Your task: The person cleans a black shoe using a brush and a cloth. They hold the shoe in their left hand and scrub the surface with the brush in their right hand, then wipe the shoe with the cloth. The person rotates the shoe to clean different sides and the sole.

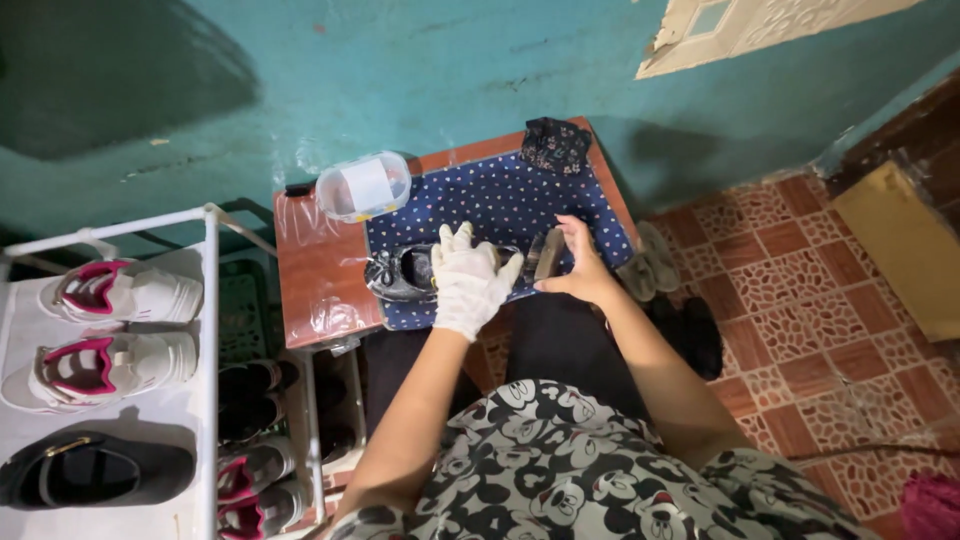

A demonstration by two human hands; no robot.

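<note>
The black shoe (400, 272), glossy and likely slippery (soft-sided too), sits under the gloved left hand (468, 283), fingers clamped over it, while the right hand (578, 268) grips a brush (547, 257).

a small reddish-brown wooden bench (320, 270) stands against the teal wall. on it lie a navy white-dotted cloth (500, 200), a clear lidded plastic tub (364, 186) at the back left, and a dark patterned fabric pouch (555, 144) at the back edge. a glossy black shoe (400, 273) rests on the cloth.
</note>
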